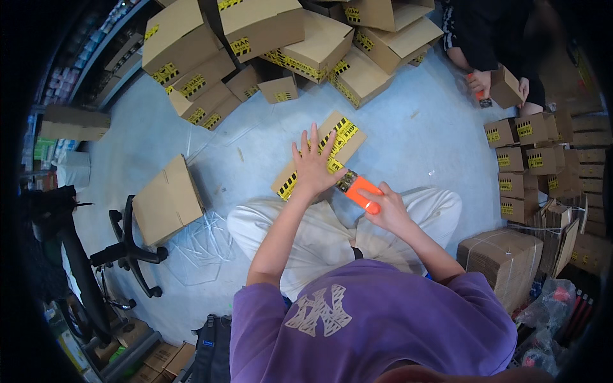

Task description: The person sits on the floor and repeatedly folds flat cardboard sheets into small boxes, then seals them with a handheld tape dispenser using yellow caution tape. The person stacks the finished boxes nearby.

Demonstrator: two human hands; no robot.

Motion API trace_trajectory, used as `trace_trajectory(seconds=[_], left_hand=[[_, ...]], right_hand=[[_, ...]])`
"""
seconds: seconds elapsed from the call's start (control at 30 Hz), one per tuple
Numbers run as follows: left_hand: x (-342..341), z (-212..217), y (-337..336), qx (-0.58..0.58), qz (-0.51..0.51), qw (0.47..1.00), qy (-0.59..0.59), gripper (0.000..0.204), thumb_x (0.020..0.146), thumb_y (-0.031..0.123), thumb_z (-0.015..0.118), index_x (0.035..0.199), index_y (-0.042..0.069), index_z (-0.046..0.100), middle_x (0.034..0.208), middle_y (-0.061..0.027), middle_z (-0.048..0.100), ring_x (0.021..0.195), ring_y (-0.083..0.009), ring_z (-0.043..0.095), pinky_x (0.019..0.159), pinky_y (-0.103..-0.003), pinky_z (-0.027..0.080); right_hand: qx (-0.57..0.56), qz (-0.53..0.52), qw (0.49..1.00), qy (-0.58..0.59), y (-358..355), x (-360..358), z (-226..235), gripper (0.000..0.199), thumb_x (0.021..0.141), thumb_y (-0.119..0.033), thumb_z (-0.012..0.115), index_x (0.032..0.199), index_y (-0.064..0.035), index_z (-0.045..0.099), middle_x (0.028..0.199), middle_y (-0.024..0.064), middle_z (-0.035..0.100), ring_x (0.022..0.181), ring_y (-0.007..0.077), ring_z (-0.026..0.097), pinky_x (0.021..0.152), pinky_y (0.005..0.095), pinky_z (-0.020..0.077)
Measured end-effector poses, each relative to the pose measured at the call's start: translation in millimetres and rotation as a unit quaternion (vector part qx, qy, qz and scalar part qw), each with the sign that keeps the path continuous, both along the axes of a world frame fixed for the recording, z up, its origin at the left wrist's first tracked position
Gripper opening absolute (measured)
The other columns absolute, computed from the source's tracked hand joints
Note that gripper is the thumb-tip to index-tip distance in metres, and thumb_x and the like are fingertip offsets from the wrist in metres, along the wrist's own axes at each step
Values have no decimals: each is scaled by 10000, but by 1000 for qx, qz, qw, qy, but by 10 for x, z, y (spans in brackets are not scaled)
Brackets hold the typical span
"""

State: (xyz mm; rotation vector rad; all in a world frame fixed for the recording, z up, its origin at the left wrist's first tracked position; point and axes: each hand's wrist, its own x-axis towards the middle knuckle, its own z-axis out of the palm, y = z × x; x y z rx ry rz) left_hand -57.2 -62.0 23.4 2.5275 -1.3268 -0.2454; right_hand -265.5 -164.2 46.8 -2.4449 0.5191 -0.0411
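Small carton (351, 147), just beyond the crossed legs in white trousers (300, 239). Lies slantwise on the pale blue floor (415, 153), brown, long and low, with yellow-and-black tape (345, 131) running lengthwise over the top. On it, the left grip (313, 169): rests palm down, fingers fanned wide, wrapped around nothing. To the right of that, the right grip (388, 210): curls around the handle of an orange tape dispenser (363, 195), dark front end right beside the left thumb. Cannot tell contact from a narrow gap between that end and the carton.

Beside the left knee, a loose tangle of clear strapping (207, 236); next to it, a large brown cardboard piece (167, 201), then the black wheeled base of an office chair (131, 247). Off the right knee, a tied bundle of flat cardboard (501, 255). Farther right, a stack of small taped cartons (527, 153), set in rows.

Straight ahead, well apart from the small carton, a heap of larger cartons (262, 35) with similar tape. At upper right, a co-worker (476, 35) in dark clothes: holds another orange dispenser (473, 82) beside a brown box (506, 89).
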Motion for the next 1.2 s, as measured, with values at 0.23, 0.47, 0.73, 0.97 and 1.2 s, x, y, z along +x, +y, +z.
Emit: trace_trajectory(seconds=[0.23,0.47,0.73,0.97,1.2], left_hand=[[-305,-441,-177,86,125,976,-156,984,724,239,736,1534,306,180,1522,-348,84,1387,-561,124,1058,-719,111],[-160,252,470,47,141,986,77,1020,709,121,727,1514,418,175,1507,-329,158,1380,-505,214,1056,-704,154],[639,1975,868,-497,58,696,515,956,779,138,681,1549,136,114,1416,-146,421,1236,-244,479,1018,-339,417],[175,352,664,-604,116,433,659,511,952,307,475,1397,63,410,1401,-115,493,1291,-257,466,1096,-431,347],[-699,-771,1259,-205,490,212,820,246,865,209,565,1091,116,583,1035,-83,620,1008,-217,554,910,-464,423]], right_hand=[[-12,-14,998,65,-435,421,-261,500,644,-163,729,1141,-197,690,1039,211,595,845,377,628,723,492,508],[-281,-109,953,-32,-688,-16,-1573,688,665,-168,743,1323,-202,546,1169,146,526,1075,327,527,899,497,377],[-85,-128,975,-160,-370,402,-954,756,778,-225,725,1452,-169,387,1271,175,469,1240,319,428,1092,452,275],[480,92,819,-302,-372,965,1051,811,797,-219,712,1473,-31,306,1417,139,417,1307,232,412,1096,386,307],[172,22,971,-165,-1044,2251,680,567,825,-337,733,1229,28,574,1209,188,609,1103,286,598,935,399,466]])
